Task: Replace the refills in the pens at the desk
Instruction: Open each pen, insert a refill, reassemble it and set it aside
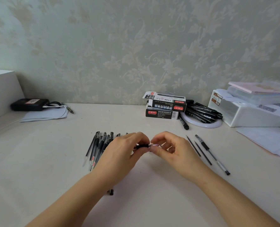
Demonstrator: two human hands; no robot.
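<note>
- Both forearms reach in over the table [152,202] from the near edge and meet at its middle.
- The left hand [124,151] is curled round a pen [142,145] and grips its black sleeve; most of the barrel is hidden under the palm.
- The right hand [170,149] pinches the clear tip end of the same pen between thumb and forefinger. Whether the tip is being unscrewed or tightened cannot be told.
- Recommended handling: hold the barrel steady in the left hand, turn only the tip piece, and keep both parts in line so the thread does not bind. Work low over the table so that a dropped part stays within reach.
- Behind the left hand, a row of pens [100,145] lies side by side.
- To the right, two loose refills [199,149] lie beside a single pen [213,154]; keep used and fresh refills apart.
- Farther back stand stacked refill boxes [165,106] and a heap of black markers [201,112].
- At the far left is a black pouch [29,104]; at the far right, a white storage box [250,112].
</note>
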